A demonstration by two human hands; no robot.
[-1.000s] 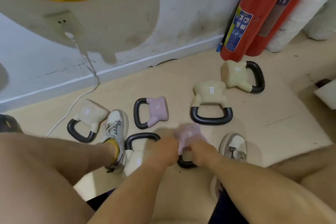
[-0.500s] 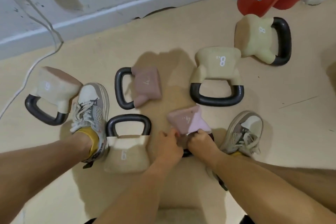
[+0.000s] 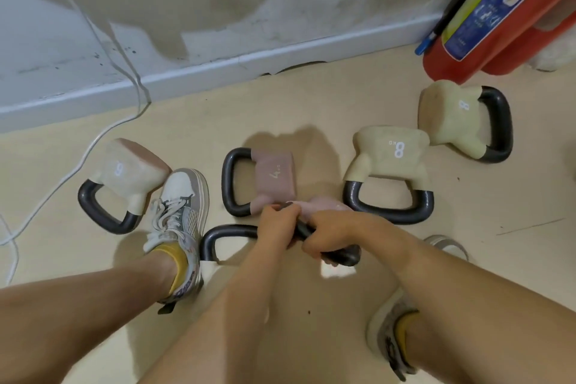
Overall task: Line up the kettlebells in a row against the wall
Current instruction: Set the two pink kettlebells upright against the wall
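In the head view, the left hand (image 3: 276, 221) and right hand (image 3: 330, 234) sat side by side, each curled tight round the dark handle of a pink kettlebell (image 3: 318, 207), low between the feet and well short of the wall (image 3: 218, 9). Its body was blurred, so I could not tell whether it was off the floor. I'd carry it low, clear of the pink 4 kettlebell (image 3: 274, 178) just beyond, and set it upright against the skirting (image 3: 280, 54), away from the white cable (image 3: 138, 87).

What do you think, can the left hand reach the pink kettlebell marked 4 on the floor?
Not right now, probably: the left hand grips the handle of the other pink kettlebell with the right hand. The kettlebell marked 4 lies just beyond, unobstructed.
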